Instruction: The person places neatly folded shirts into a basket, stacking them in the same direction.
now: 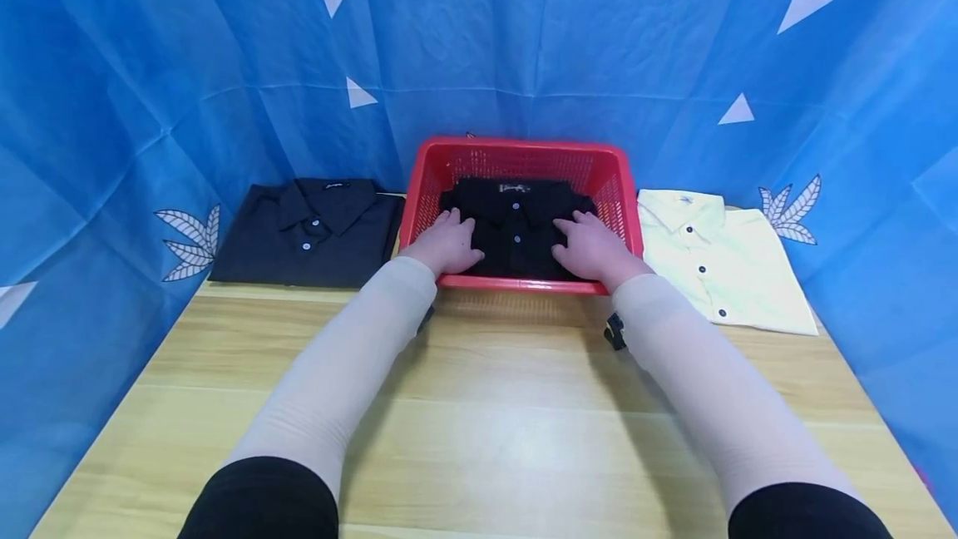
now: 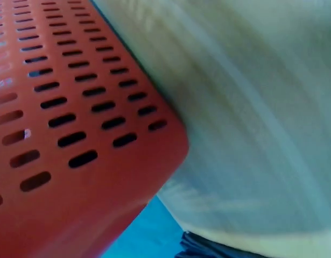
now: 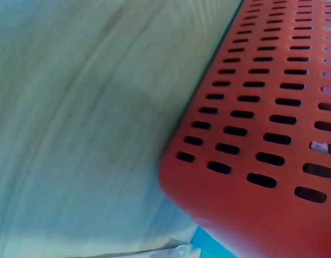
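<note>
Black, a folded shirt [image 1: 533, 231] lies in the red basket [image 1: 524, 284]; my left hand [image 1: 446, 244] and right hand [image 1: 590, 247] touch it, fingers loosely spread.

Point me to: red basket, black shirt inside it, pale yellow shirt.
red basket [image 1: 524, 284], head view, front rim
black shirt [image 1: 516, 223], head view, front, between two buttons
pale yellow shirt [image 1: 729, 264], head view, middle of folded front
</note>
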The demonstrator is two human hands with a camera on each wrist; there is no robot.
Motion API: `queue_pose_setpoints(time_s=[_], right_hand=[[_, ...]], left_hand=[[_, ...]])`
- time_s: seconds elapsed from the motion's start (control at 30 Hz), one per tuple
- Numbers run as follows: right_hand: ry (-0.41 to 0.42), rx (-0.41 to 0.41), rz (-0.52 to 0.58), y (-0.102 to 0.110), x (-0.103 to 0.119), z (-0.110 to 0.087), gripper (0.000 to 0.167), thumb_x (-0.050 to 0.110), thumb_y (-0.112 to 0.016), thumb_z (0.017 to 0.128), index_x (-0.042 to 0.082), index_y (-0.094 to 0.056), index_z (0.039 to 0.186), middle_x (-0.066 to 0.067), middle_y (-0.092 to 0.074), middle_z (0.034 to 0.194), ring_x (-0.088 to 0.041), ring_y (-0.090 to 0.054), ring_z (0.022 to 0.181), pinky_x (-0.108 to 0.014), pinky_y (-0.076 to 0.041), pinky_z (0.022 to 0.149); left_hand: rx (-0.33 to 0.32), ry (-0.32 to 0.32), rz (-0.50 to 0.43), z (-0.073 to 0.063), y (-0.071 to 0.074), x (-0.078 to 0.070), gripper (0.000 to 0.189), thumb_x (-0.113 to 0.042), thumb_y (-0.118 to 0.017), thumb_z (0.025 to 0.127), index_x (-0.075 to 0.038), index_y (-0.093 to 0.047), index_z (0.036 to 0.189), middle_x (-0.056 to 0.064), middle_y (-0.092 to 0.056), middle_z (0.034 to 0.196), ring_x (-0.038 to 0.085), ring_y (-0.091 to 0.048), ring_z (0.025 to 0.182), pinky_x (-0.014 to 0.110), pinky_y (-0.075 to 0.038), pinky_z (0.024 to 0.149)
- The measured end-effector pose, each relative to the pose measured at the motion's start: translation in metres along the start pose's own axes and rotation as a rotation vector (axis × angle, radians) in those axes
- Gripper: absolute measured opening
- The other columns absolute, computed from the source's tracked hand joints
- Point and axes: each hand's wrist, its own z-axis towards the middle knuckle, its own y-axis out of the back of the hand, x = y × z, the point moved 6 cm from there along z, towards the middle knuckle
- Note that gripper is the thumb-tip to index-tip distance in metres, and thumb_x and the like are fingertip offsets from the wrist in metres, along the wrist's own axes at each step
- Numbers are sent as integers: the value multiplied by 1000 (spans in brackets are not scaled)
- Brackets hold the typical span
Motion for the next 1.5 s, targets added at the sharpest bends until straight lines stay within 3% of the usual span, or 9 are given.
queue_pose_setpoints(time_s=[0.2, 0.4, 0.53, 0.7, 0.83, 1.03, 1.27, 1.5], right_hand=[[7, 153, 58, 1, 5, -3, 62, 34, -55, 101, 4, -43, 154, -25, -45, 151, -42, -38, 142, -58, -29, 116], [-2, 193, 65, 2, 8, -5, 61, 35, -56, 102, 6, -43, 154, -24, -48, 149, -43, -43, 138, -59, -30, 114], [-16, 181, 72, 1, 5, -5, 62, 34, -57, 101, 6, -42, 154, -24, -45, 151, -43, -40, 140, -61, -29, 114], [-33, 83, 91, 5, 0, -13, 63, 33, -62, 98, 8, -44, 153, -22, -42, 153, -42, -37, 141, -62, -30, 113], [7, 0, 104, 13, 7, -23, 59, 30, -64, 98, 8, -48, 150, -21, -45, 151, -41, -40, 139, -61, -32, 113], [77, -131, 179, 33, 43, -45, 49, 29, -63, 98, 12, -57, 143, -14, -54, 144, -34, -47, 135, -55, -37, 112], [185, -264, 410, 45, 99, -72, 38, 26, -60, 100, 15, -62, 137, -2, -63, 134, -20, -61, 118, -43, -49, 102], [399, -212, 597, 25, 163, -89, 32, 17, -60, 100, 11, -66, 131, -2, -68, 127, -11, -67, 106, -33, -54, 94]], left_hand=[[151, 22, -28, -8, 1, 4, 83, -52, -66, 91, -12, -38, 158, 17, -30, 162, 36, -28, 148, 58, -28, 116], [161, 31, -59, -10, 4, 6, 85, -51, -70, 88, -14, -39, 158, 15, -32, 162, 35, -30, 147, 60, -31, 114], [74, 24, -52, -7, 7, 3, 79, -40, -79, 84, -13, -49, 151, 13, -47, 152, 32, -44, 137, 55, -39, 111], [-56, -18, 13, -11, 14, -3, 69, -33, -82, 83, -11, -57, 143, 11, -61, 132, 28, -57, 116, 51, -48, 102], [-125, -43, -12, -23, 24, -4, 63, -35, -75, 91, -11, -55, 145, 10, -60, 133, 27, -57, 119, 50, -48, 103], [-258, -98, -70, -48, 48, 3, 50, -35, -69, 95, -13, -59, 139, 6, -60, 131, 25, -56, 119, 50, -47, 104], [-374, -78, -161, -76, 71, 37, 44, -30, -64, 99, -11, -59, 138, 9, -60, 132, 28, -57, 119, 51, -49, 101], [-456, -27, -211, -94, 81, 83, 40, -26, -58, 101, -7, -59, 136, 15, -58, 135, 34, -53, 125, 57, -44, 105]])
